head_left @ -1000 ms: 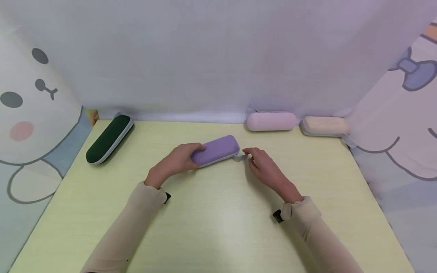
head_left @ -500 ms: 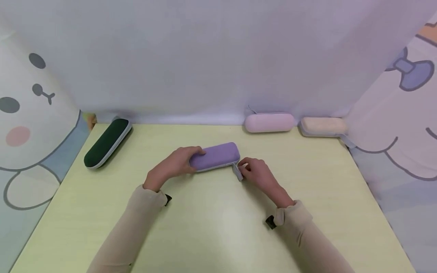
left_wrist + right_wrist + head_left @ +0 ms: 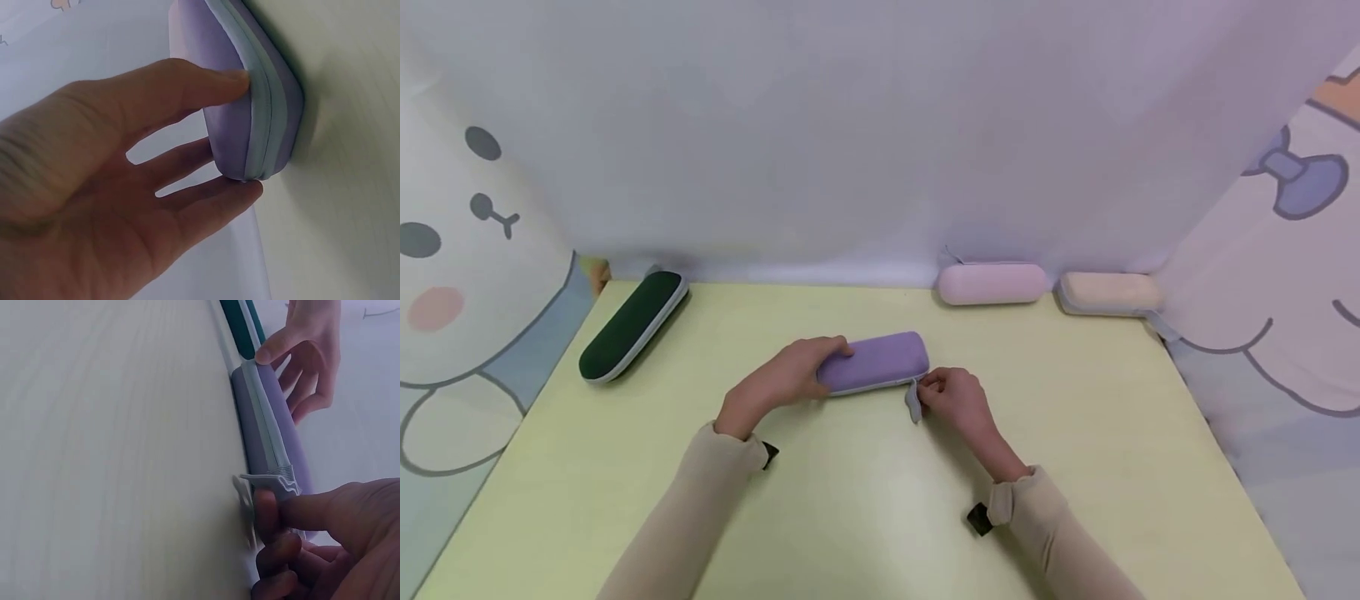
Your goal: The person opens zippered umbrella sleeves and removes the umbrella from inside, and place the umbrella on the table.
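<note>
A purple zip case (image 3: 880, 360) with a pale grey zip band lies in the middle of the table, its long side toward me. My left hand (image 3: 784, 377) grips its left end; in the left wrist view the thumb presses on the edge of the zip band (image 3: 257, 119), with the fingers round the end and far side. At the right end hangs a grey fabric strap (image 3: 913, 402). My right hand (image 3: 958, 404) pinches this strap between thumb and forefinger, close against the case, as the right wrist view shows. The zip looks closed along the visible side.
On the left a dark green case (image 3: 636, 325) lies at a slant. Along the back edge are a pink case (image 3: 992, 284) and a cream case (image 3: 1111, 293) with a grey strap. A white cloth (image 3: 820, 150) hangs behind the pale yellow table (image 3: 850, 517).
My right hand has moved toward me and slightly left, from the strap's outer end to right beside the case corner. The case has turned a little straighter; the strap now hangs down in front.
</note>
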The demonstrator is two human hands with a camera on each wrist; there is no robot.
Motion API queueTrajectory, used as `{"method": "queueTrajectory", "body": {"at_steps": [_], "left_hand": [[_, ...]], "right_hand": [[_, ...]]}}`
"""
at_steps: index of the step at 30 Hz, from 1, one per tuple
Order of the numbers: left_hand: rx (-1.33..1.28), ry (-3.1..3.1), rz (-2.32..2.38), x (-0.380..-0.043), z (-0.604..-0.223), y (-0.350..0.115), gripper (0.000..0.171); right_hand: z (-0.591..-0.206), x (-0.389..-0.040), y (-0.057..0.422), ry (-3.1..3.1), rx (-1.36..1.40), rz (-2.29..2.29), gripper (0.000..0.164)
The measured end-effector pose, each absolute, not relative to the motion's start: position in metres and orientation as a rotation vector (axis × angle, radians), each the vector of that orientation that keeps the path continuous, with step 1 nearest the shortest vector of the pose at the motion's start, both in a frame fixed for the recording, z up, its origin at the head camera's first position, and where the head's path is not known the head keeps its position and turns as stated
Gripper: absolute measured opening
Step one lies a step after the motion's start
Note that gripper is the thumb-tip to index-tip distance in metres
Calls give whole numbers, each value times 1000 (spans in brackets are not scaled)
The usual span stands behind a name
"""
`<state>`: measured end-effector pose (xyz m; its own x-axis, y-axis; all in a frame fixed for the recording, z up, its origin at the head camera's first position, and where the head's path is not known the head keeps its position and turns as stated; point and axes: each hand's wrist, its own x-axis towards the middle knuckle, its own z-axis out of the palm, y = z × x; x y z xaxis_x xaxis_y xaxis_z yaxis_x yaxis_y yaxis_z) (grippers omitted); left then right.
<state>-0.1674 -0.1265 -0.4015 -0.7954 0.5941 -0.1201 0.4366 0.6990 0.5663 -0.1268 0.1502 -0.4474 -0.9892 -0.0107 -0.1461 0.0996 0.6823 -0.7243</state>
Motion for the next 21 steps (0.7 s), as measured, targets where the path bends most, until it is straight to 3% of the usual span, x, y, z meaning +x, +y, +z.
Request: {"method": "queueTrajectory", "body": {"at_steps": [10, 16, 21], "left_hand": [[869, 2721, 685, -149, -406, -117, 49], [875, 2841, 514, -143, -414, -101, 75], [888, 2939, 396, -147, -414, -94, 79]], "right_hand": [[-448, -108, 142, 2821, 32, -1075, 5], [-442, -101, 140, 2903, -9, -926, 5], [-436, -102, 145, 2951, -36, -881, 11]]}}
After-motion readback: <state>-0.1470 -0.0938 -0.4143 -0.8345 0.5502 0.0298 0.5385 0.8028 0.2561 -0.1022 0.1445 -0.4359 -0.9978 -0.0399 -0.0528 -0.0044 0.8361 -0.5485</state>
